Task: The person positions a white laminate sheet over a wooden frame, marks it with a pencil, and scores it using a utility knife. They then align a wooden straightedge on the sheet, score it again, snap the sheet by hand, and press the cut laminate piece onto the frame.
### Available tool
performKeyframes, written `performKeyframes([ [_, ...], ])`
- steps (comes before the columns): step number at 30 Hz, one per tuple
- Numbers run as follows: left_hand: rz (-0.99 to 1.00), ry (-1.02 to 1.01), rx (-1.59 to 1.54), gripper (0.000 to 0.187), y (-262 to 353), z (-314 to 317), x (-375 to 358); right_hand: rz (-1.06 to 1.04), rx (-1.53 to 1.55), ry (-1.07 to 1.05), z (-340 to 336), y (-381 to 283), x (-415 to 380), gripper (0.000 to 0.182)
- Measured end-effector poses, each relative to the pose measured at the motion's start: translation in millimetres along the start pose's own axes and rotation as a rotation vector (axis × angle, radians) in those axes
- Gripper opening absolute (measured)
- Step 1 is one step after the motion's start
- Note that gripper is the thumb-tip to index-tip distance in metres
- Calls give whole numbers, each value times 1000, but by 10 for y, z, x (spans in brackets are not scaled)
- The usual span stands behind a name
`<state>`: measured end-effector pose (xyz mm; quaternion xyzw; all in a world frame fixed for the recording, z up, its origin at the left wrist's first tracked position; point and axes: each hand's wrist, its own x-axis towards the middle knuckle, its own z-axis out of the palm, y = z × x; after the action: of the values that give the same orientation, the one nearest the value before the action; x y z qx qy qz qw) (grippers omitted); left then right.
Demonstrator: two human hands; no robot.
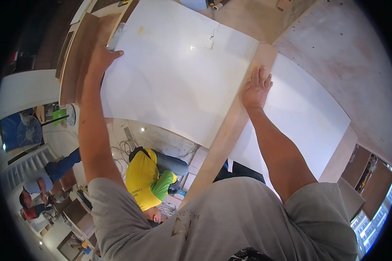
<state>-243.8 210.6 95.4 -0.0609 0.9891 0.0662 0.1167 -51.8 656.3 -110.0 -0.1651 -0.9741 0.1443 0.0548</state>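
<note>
A large white panel [170, 78] lies in front of me, with a crack and a small bright spot near its far right. At its left edge is my left hand [108, 58], thumb over the surface and the other fingers hidden. My right hand [257, 90] rests on a wooden strip [231, 130] between this panel and a second white panel [305, 108]. Its fingers point away from me and nothing shows in them.
Below the near panel edge crouches a person in a yellow shirt [140, 180]. Another person [37, 185] is at the far left, near a fan [29, 128]. Wooden boards [80, 56] stand at upper left; a pale board [344, 65] rises at right.
</note>
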Motion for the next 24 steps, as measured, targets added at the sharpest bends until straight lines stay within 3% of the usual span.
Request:
performKeyframes([
  [1,47,-79,-565,36,-53,-61,-103,-2,-11,-5,-5,1,-3,57],
  [4,5,-108,-722,31,424,-530,-723,-2,-23,-11,4,9,-6,58],
  [7,148,61,-720,29,1039,-879,-1465,-21,-3,28,27,26,-12,55],
  [11,574,340,-539,28,1735,-1293,-2308,-28,-47,-2,-16,10,-10,54],
  [14,364,222,-384,24,2261,-1612,-2590,-22,-16,28,13,8,-16,54],
  [17,215,253,-176,22,2402,-1730,-2646,-10,-27,-2,30,17,6,55],
  [18,269,224,-263,22,2390,-1726,-2646,-17,-9,7,19,49,-2,55],
  [20,370,162,-429,22,2145,-1662,-2614,-32,34,25,5,41,-17,56],
  [22,263,194,-503,27,1800,-1491,-2639,-30,-1,-6,23,35,-21,58],
  [24,297,368,-427,23,1408,-1186,-2731,0,-4,-33,-27,58,33,59],
])
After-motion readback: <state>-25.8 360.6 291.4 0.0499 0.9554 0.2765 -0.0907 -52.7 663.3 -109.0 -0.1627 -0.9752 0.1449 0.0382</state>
